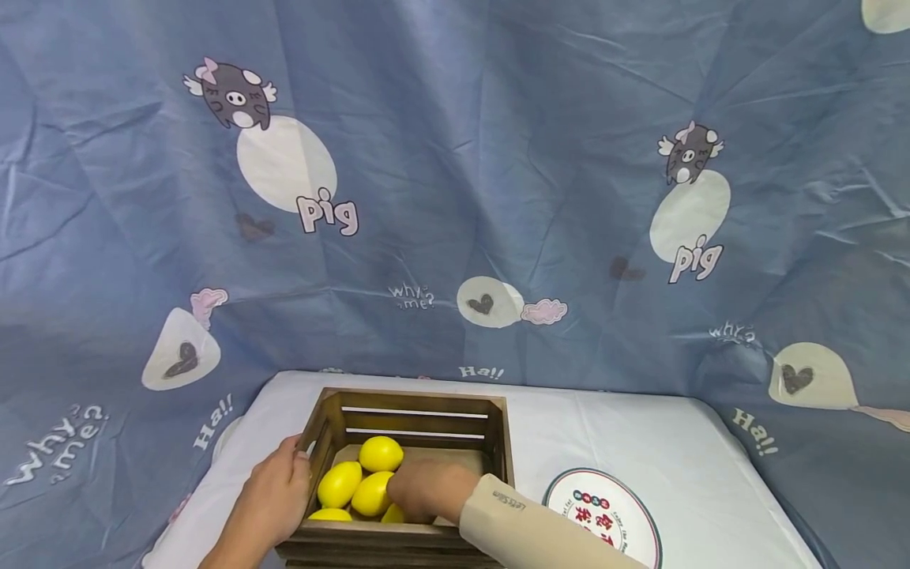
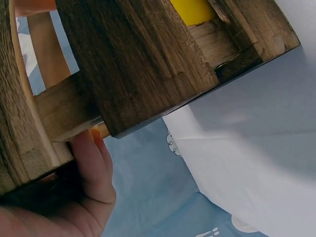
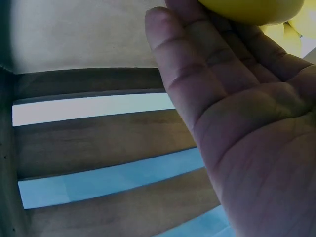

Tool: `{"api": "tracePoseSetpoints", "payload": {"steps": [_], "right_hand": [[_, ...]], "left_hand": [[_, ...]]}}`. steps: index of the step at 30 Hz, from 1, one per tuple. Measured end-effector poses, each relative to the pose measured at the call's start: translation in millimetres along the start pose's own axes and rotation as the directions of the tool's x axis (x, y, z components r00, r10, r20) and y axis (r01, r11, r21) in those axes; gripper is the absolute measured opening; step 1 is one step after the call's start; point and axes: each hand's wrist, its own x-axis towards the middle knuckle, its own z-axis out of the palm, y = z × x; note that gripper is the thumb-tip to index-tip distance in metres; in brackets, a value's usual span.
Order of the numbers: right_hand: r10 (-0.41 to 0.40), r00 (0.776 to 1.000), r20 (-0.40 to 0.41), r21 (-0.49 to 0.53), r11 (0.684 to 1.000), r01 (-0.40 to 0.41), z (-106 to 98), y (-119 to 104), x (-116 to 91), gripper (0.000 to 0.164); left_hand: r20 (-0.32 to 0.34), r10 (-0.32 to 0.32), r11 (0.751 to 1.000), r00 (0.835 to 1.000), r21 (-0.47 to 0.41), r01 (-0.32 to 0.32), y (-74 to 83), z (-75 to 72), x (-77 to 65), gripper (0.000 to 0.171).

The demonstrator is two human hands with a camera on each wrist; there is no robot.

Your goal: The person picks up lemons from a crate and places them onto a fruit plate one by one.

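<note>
A dark wooden slatted crate (image 1: 426,536) stands on the white-covered table, with several yellow lemons (image 1: 340,484) in its left half. My left hand (image 1: 273,494) grips the crate's left side. In the left wrist view, part of that hand (image 2: 89,182) curls against the crate's edge. My right hand (image 1: 434,488) is down inside the crate, just right of the lemons. Its fingers (image 3: 185,69) look nearly straight in the right wrist view, and a lemon (image 3: 256,9) lies against them at the frame's top. The thumb's contact with the lemon is hidden.
A round white plate-like disc (image 1: 640,506) with a dark rim and red lettering lies right of the crate, partly behind the right sleeve (image 1: 540,529). Blue printed cloth (image 1: 426,197) hangs behind the table (image 1: 704,450).
</note>
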Motion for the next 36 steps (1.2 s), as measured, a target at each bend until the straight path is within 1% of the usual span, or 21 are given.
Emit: {"api": "tracePoseSetpoints", "payload": {"steps": [1, 4, 9, 12, 18, 21, 27, 31, 36], "right_hand": [[-0.009, 1.000, -0.003, -0.008, 1.000, 0.009, 0, 0, 0, 0.028], [-0.004, 1.000, -0.010, -0.004, 1.000, 0.004, -3, 2, -2, 0.027], [0.012, 0.999, -0.045, 0.074, 0.997, -0.009, -6, 8, -9, 0.016], [0.010, 0.998, -0.059, 0.112, 0.994, -0.003, -7, 12, -15, 0.019], [-0.013, 0.998, -0.066, 0.137, 0.990, 0.022, -11, 16, -21, 0.021], [-0.024, 0.998, -0.057, 0.148, 0.988, 0.033, -17, 17, -23, 0.025], [-0.045, 0.998, -0.044, 0.153, 0.987, 0.051, -32, 19, -29, 0.037], [-0.069, 0.995, -0.071, 0.145, 0.986, 0.079, -39, 21, -36, 0.042], [-0.084, 0.989, -0.124, 0.109, 0.989, 0.098, -44, 24, -47, 0.042]], "left_hand": [[-0.002, 0.000, 1.000, 1.000, -0.001, 0.000, 0.1, -0.2, -0.2, 0.049], [-0.006, -0.003, 1.000, 1.000, -0.001, 0.003, 0.9, -0.5, -0.2, 0.050], [-0.010, 0.004, 1.000, 1.000, -0.006, -0.004, 2.2, 1.8, -0.1, 0.048], [-0.014, 0.015, 1.000, 1.000, -0.007, -0.015, 3.3, 3.4, 0.6, 0.047], [-0.012, -0.004, 1.000, 1.000, -0.005, 0.004, 3.2, 3.2, 1.9, 0.048], [-0.011, -0.006, 1.000, 1.000, -0.009, 0.005, 2.2, 2.4, 0.7, 0.048], [-0.023, 0.000, 1.000, 1.000, -0.010, 0.000, -0.3, 0.6, -1.5, 0.047], [-0.021, -0.001, 1.000, 1.000, -0.010, 0.001, -0.2, 0.4, -1.1, 0.048], [-0.011, -0.016, 1.000, 1.000, -0.010, 0.016, -0.4, 0.9, -0.4, 0.049]]}}
